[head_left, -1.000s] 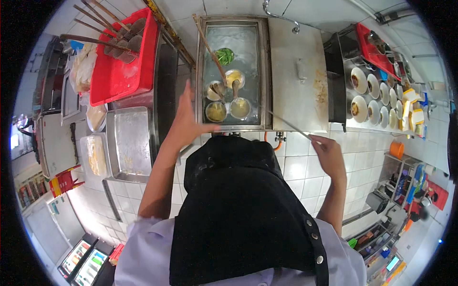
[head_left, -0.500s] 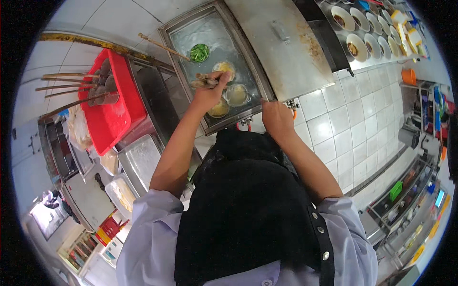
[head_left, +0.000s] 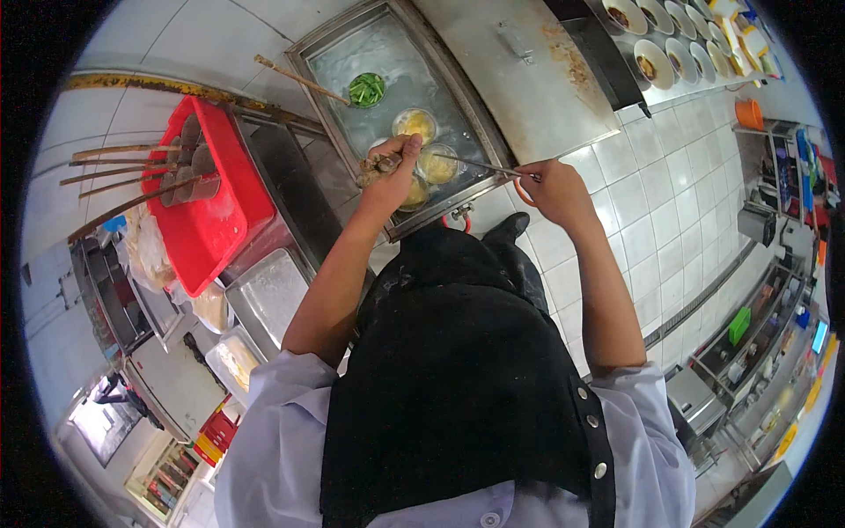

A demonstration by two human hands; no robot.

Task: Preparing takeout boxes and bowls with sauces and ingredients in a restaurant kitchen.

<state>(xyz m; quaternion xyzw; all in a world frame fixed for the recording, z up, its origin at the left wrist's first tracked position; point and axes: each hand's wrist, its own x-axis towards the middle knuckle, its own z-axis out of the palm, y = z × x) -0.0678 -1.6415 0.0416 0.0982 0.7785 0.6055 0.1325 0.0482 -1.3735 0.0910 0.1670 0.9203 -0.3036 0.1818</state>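
Observation:
My left hand [head_left: 394, 172] is closed around the bundled wooden handles [head_left: 377, 167] of several noodle strainers over a steaming metal vat [head_left: 475, 104]. Yellow noodles fill the round baskets, such as the strainer [head_left: 414, 126] beyond my hand and the strainer [head_left: 437, 165] to its right; another is partly hidden under my wrist. In my right hand [head_left: 553, 189], at the vat's right edge, are long thin chopsticks [head_left: 484, 165], their far ends reaching over the right-hand basket. A strainer of chopped greens [head_left: 366, 90] sits farther back in the water, its wooden handle leaning on the left rim.
A red plastic basket [head_left: 238, 198] at left holds more strainers with long handles sticking out. Below it lies a metal tray [head_left: 268, 295]. A steel lid [head_left: 519, 70] covers the section right of the vat. White bowls [head_left: 653, 63] with dark seasoning stand at the far right.
My right hand has moved right and up from the vat's near corner, and the chopsticks now show stretched over the baskets. My left hand stays on the handles.

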